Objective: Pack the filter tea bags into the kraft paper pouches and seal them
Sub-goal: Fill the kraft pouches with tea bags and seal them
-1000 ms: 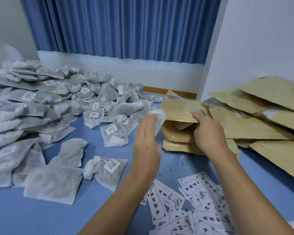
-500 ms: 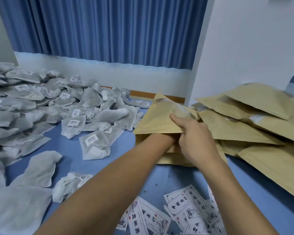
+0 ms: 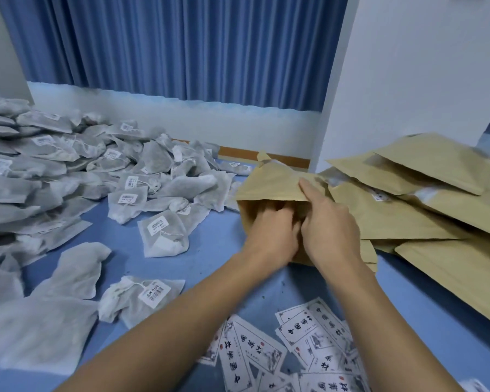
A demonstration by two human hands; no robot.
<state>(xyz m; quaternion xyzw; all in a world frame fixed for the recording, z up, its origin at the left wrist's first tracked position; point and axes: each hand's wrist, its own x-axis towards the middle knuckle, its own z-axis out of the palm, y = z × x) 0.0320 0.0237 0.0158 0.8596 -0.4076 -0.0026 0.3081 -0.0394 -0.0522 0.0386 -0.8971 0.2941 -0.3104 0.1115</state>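
The right hand [image 3: 328,224] pinches the top lip of the brown pouch [image 3: 269,185], near 1 o'clock. The left hand [image 3: 269,233] pokes inside it (fingers hidden, cannot tell its grip). Tea bags [image 3: 153,162] pile up at 9 o'clock.

The blue desk [image 3: 215,267] carries a wide heap of white tea bags [image 3: 68,171] across its left side, a slumped, overlapping pile of kraft pouches [image 3: 408,216] on its right, and loose printed labels [image 3: 309,349] scattered along the near edge.
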